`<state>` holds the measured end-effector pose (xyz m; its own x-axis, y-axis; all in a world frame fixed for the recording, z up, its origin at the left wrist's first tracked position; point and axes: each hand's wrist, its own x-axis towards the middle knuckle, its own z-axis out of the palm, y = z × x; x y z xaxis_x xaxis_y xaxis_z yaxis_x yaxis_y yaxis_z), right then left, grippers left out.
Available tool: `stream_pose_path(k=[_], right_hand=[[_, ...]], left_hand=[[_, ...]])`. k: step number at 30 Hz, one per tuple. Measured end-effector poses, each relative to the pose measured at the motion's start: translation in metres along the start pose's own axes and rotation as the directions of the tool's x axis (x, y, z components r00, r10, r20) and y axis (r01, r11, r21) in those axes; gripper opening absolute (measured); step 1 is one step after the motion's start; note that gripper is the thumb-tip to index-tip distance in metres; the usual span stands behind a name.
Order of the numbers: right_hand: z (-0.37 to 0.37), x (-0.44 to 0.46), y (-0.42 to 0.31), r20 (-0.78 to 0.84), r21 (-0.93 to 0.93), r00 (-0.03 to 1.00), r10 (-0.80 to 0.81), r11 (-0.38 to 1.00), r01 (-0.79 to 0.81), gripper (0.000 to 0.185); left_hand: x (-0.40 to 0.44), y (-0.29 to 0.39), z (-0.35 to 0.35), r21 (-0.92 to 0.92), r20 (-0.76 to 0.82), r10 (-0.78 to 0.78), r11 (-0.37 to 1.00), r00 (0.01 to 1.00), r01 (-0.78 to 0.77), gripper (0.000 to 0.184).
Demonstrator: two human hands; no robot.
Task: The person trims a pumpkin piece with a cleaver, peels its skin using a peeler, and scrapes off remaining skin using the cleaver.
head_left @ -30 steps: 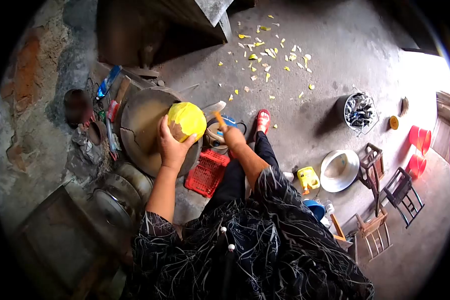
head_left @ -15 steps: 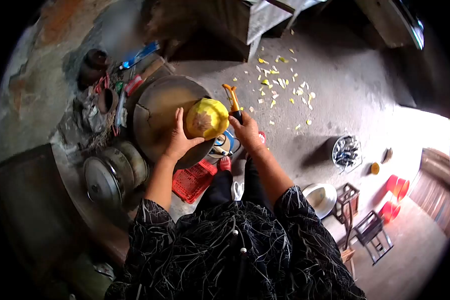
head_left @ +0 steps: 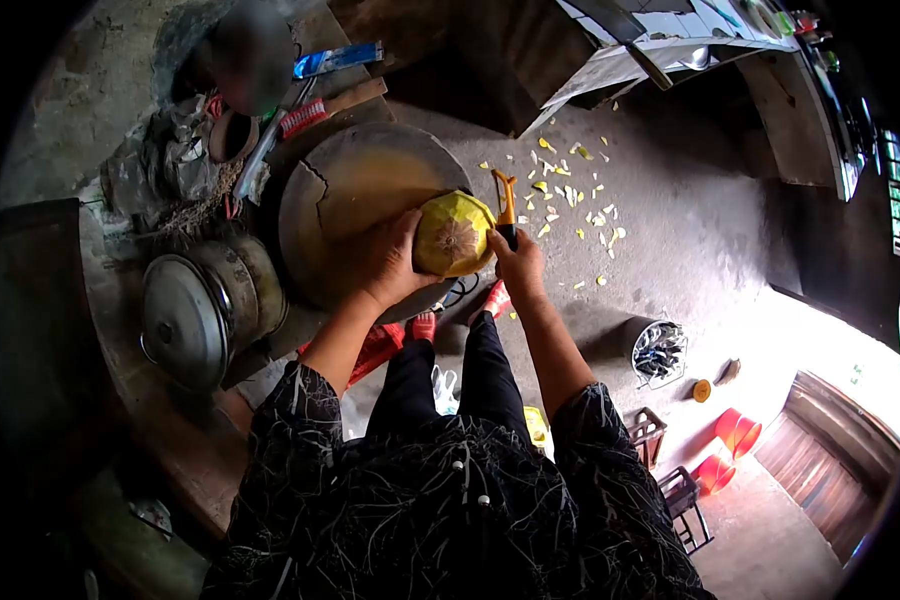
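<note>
A round yellow fruit (head_left: 455, 222), with faceted sides and a brownish patch on top, is held over the edge of a cracked round wooden lid or board (head_left: 370, 165); its exact kind I cannot tell. My left hand (head_left: 395, 260) grips the fruit from its left and lower side. In my right hand (head_left: 520, 265) is a vegetable peeler (head_left: 507, 210) with an orange Y-shaped head and black handle. The peeler points upward just right of the fruit, its head apart from the skin. My right fingers are close to the fruit's right side.
Yellow and white peelings (head_left: 570, 195) lie scattered over the floor ahead. To the left stands a lidded metal pot (head_left: 185, 320). A red-bristled brush (head_left: 320, 112) lies beyond the round board. On the right are a metal bucket (head_left: 660, 350), red buckets (head_left: 738, 432) and stools (head_left: 682, 495).
My view has shifted, so the surroundings sit differently in it. The fruit has turned and tilted in my left hand, whose fingers are now more bent. The peeler remains beside the fruit.
</note>
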<state>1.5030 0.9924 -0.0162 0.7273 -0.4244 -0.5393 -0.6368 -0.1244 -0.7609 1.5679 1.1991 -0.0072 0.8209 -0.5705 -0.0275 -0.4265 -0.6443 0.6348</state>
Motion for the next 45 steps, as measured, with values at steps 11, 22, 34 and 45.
stream_pose_path(k=[11, 22, 34, 45], right_hand=[[0.003, 0.002, -0.008, -0.042, -0.118, 0.999, -0.006, 0.993, 0.001, 0.037], [0.03, -0.023, -0.011, 0.13, 0.232, 0.966, 0.225, 0.94, -0.25, 0.039], [-0.016, -0.071, -0.04, 0.151, -0.398, 0.956, -0.251, 0.87, 0.291, 0.033], [-0.038, -0.037, 0.069, -0.163, 0.042, 0.984, 0.068, 0.997, -0.062, 0.039]], left_hand=[[0.0, 0.007, 0.008, -0.328, -0.033, -0.046, 0.944, 0.998, 0.033, 0.098], [0.014, 0.052, -0.058, 0.04, 0.09, -0.13, 0.991, 0.987, 0.127, 0.081], [0.03, 0.063, -0.041, 0.17, 0.05, -0.058, 0.984, 0.997, 0.048, 0.094], [0.007, 0.05, -0.031, 0.146, 0.009, -0.006, 0.989, 1.0, 0.005, 0.092]])
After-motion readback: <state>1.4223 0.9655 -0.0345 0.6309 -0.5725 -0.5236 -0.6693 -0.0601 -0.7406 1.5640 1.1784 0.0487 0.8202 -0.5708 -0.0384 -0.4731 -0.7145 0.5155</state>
